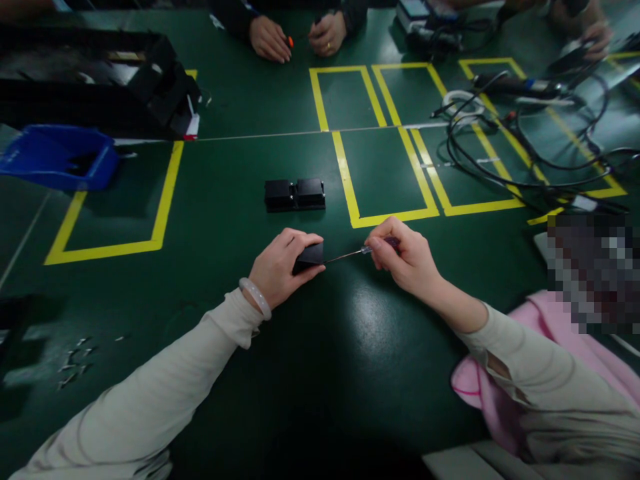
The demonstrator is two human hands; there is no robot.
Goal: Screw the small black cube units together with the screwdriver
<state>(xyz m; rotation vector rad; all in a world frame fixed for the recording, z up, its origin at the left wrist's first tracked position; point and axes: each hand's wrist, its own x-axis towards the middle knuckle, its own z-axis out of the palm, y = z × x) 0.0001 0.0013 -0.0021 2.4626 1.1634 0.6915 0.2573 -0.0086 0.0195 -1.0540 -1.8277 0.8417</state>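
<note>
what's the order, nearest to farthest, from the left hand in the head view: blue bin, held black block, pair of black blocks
1. Black block: in the left hand.
2. Pair of black blocks: on the table, just beyond it.
3. Blue bin: far left.

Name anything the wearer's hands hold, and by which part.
The left hand holds a black block by its sides; the right hand, a screwdriver by its handle.

We see a dim scene, with soft whitish glare on the green desk [370,320] below the right hand [403,257]. Darkness pools along the bottom centre. The blue bin [103,167] looks stretched near the left edge, the screws [70,367] blurry; coarse pixelation masks a patch at right.
</note>
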